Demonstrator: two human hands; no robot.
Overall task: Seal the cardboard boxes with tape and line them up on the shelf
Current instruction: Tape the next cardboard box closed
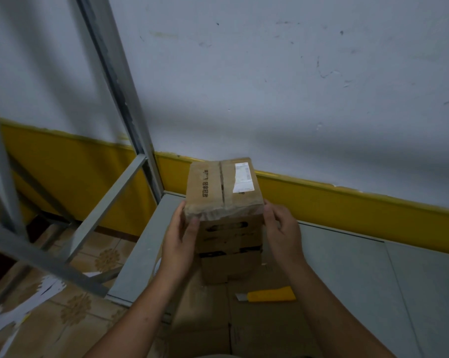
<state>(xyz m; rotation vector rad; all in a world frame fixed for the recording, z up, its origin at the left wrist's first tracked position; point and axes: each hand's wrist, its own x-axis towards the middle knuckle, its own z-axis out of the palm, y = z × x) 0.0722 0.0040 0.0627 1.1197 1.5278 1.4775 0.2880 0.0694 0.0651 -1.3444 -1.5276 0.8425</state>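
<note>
One cardboard box (219,188) between left hand (180,239), right hand (282,229)

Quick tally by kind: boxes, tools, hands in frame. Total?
Boxes: 2 (tall taped brown cardboard box, held between both hands; flat brown cardboard box in front of it)
Tools: 1 (yellow utility knife)
Hands: 2 (left hand, right hand)
Total: 5

I see both forearms stretched forward, left hand (180,235) and right hand (282,227) facing each other (thumbs uppermost), gripping the box (223,187) between them.
</note>
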